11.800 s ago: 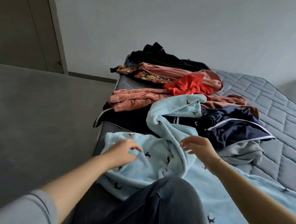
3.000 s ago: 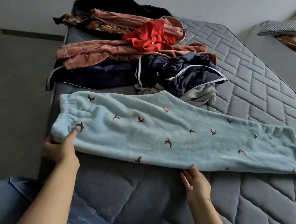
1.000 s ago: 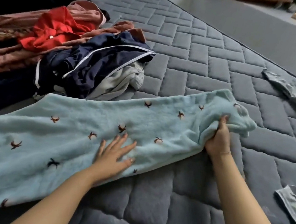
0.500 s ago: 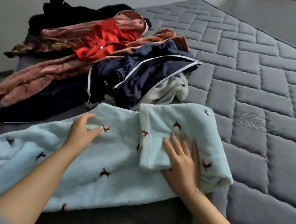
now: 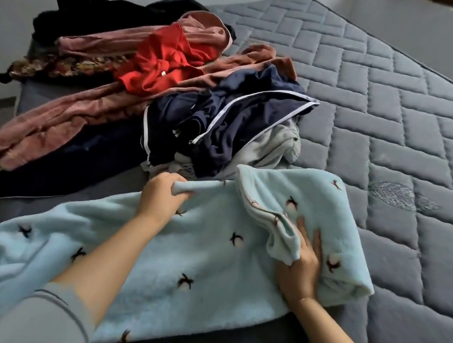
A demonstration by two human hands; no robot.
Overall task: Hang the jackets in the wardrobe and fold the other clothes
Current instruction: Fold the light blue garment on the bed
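Left hand (image 5: pixel 163 196): fingers pinching the far edge of the blue fleece trousers (image 5: pixel 179 254), keeping it taut.
Right hand (image 5: pixel 300 267): fingers together, flat, pinning the folded-over end.
Unsorted pile (image 5: pixel 156 81): beyond trousers.

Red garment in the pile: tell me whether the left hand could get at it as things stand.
Probably yes. The red garment lies on top of the pile with nothing covering it. But the left hand is gripping the light blue fleece trousers and would have to let go and reach forward.
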